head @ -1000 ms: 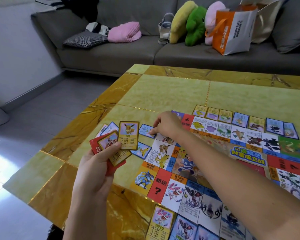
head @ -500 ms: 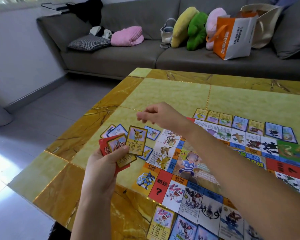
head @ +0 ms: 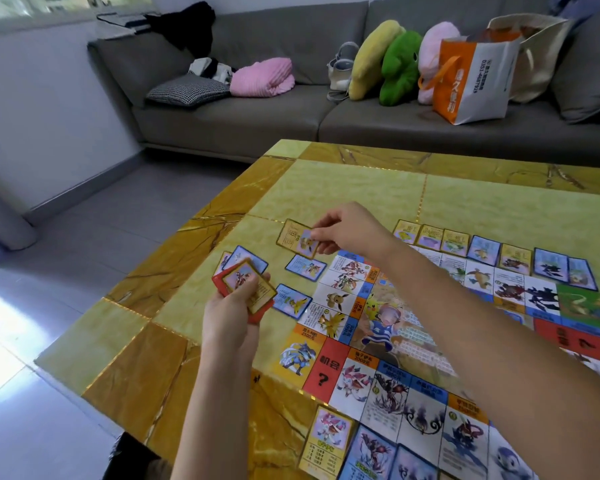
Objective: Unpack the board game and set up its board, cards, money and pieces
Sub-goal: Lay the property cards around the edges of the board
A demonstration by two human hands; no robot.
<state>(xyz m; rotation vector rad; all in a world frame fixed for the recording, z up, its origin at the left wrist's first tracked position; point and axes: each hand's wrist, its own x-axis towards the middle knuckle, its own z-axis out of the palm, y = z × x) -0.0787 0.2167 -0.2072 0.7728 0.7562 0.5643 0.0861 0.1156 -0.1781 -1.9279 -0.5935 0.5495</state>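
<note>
Right hand pinches a gold card over the counter beside the board; left hand grips a stack.

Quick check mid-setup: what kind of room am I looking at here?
Most likely a home living room: a grey sofa with plush cushions behind a yellow marble-pattern table carrying the game board.

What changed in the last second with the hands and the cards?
The right hand left the board corner, took the gold-bordered card from the stack in the left hand, and now pinches it over the table beyond the blue cards. The left hand holds the remaining stack as before; the board and the laid-out cards have not moved.
</note>
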